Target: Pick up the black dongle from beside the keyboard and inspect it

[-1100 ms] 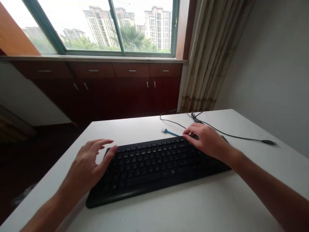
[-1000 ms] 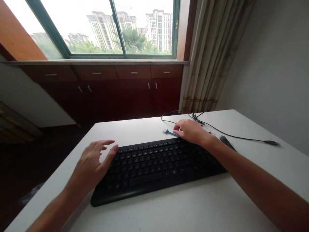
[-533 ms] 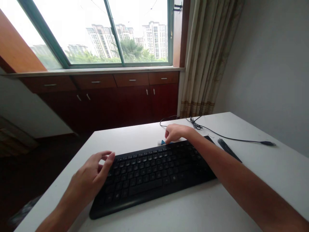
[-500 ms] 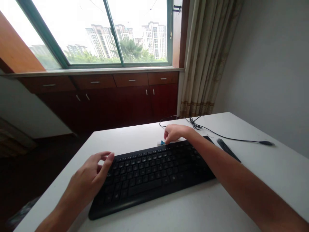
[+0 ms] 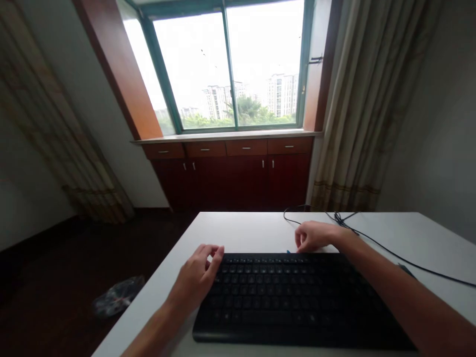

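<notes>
At the keyboard's (image 5: 297,297) nine o'clock end the left hand (image 5: 197,275) rests unclenched; at one o'clock the right hand (image 5: 316,235) curls over a blue stick (image 5: 288,252), grip unclear.

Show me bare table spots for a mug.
Free: the table strip between its far edge and the keyboard, left of the right hand; also the far right corner beyond the cable. Crowded: by the left hand at the keyboard's corner.
</notes>
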`<state>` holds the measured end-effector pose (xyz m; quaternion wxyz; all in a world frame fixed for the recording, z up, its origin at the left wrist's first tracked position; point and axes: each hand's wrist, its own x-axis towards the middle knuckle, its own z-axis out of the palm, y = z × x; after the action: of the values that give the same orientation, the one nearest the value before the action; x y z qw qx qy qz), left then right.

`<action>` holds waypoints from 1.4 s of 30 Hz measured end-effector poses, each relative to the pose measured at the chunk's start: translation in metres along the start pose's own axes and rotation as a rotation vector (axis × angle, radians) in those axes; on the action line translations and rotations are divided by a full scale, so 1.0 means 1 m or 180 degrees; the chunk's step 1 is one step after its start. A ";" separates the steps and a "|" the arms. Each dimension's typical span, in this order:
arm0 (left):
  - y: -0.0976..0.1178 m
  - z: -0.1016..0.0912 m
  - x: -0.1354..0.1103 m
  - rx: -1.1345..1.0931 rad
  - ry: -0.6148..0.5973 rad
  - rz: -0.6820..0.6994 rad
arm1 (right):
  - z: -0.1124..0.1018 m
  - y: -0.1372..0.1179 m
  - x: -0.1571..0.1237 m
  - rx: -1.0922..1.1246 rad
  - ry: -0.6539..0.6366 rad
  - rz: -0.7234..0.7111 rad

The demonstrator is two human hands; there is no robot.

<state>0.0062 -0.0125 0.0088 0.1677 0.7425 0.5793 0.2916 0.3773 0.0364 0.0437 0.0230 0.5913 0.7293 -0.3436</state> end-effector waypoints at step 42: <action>-0.023 0.010 0.010 -0.0274 -0.0117 -0.0089 | 0.033 0.145 -0.155 -0.0297 0.2774 0.1466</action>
<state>-0.0037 0.0045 -0.0099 0.2142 0.7316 0.5733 0.3002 0.5389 -0.1034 0.0179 -0.1823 0.8241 0.5360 -0.0175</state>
